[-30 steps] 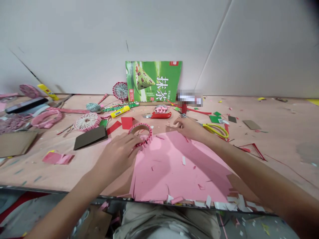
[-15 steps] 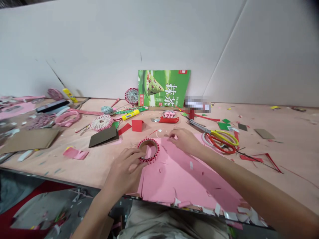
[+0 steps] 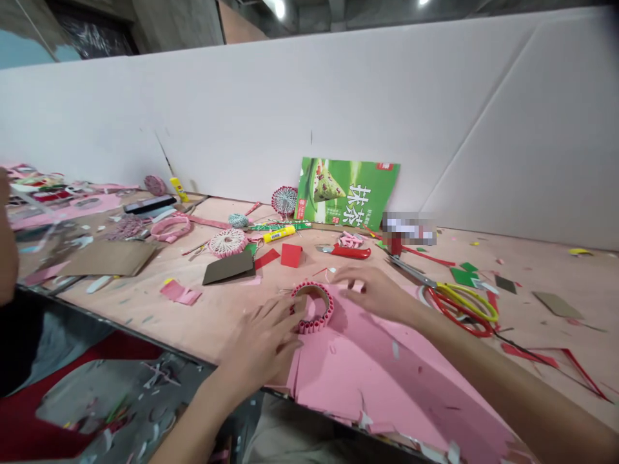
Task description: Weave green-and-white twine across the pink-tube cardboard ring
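Observation:
My left hand [image 3: 261,341] rests its fingers against a cardboard ring wrapped with rolled pink paper [image 3: 312,308], and it seems to hold it. The ring lies at the top edge of a large pink foam sheet [image 3: 387,393], which is littered with scraps. My right hand [image 3: 372,293] curls over that sheet's far edge, with a small pink scrap [image 3: 358,288] by its fingertips. Whether those fingers pinch the scrap is hidden.
Scissors with yellow and red handles [image 3: 459,309] lie right of my right hand. A red utility knife [image 3: 351,252], a brown card [image 3: 228,268] and a red square [image 3: 291,255] sit beyond the ring. A person's arm [image 3: 6,238] stands at the left edge, beside the table's front edge [image 3: 120,328].
The view has tilted up and swung left, so the wall and ceiling show more. My hands stay by the ring, and a person's arm has entered at the left edge.

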`<action>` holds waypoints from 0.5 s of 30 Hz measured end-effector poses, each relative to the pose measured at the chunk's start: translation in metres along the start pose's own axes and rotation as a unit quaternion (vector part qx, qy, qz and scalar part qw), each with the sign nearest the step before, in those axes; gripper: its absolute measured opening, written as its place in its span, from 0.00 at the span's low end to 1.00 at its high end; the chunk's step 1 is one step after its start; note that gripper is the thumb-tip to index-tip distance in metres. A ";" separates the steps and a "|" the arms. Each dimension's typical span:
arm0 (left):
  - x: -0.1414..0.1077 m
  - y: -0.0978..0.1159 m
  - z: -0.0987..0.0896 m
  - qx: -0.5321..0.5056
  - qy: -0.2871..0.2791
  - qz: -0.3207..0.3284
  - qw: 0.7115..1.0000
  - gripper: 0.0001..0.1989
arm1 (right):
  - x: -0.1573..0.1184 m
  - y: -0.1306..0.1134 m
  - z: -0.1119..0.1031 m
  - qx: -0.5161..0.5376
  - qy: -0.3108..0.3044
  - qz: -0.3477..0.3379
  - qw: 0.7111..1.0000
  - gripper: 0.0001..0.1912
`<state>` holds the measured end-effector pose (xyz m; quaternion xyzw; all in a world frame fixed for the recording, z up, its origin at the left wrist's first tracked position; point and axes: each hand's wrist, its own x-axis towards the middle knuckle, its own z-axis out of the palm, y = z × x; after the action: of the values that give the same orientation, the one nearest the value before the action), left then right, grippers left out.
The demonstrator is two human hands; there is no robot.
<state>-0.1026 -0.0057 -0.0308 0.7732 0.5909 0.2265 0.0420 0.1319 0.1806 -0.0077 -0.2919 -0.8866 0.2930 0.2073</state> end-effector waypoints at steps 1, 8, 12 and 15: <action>0.006 0.001 0.000 -0.003 -0.022 0.012 1.000 0.25 | -0.012 -0.008 0.007 0.016 -0.032 -0.030 0.999 0.15; 0.035 0.018 0.005 -0.048 0.007 0.079 0.996 0.06 | -0.053 -0.021 0.027 0.221 -0.026 0.023 0.975 0.59; 0.059 0.031 0.006 -0.035 0.066 0.156 0.985 0.13 | -0.060 -0.009 0.012 0.308 0.020 0.058 0.950 0.64; 0.091 0.033 0.009 -0.115 0.091 0.151 0.978 0.27 | -0.063 0.003 0.000 0.358 0.092 0.033 0.928 0.58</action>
<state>-0.0514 0.0712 -0.0002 0.8197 0.4387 0.3659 0.0416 0.1796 0.1424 -0.0219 -0.2531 -0.6893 0.5696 0.3693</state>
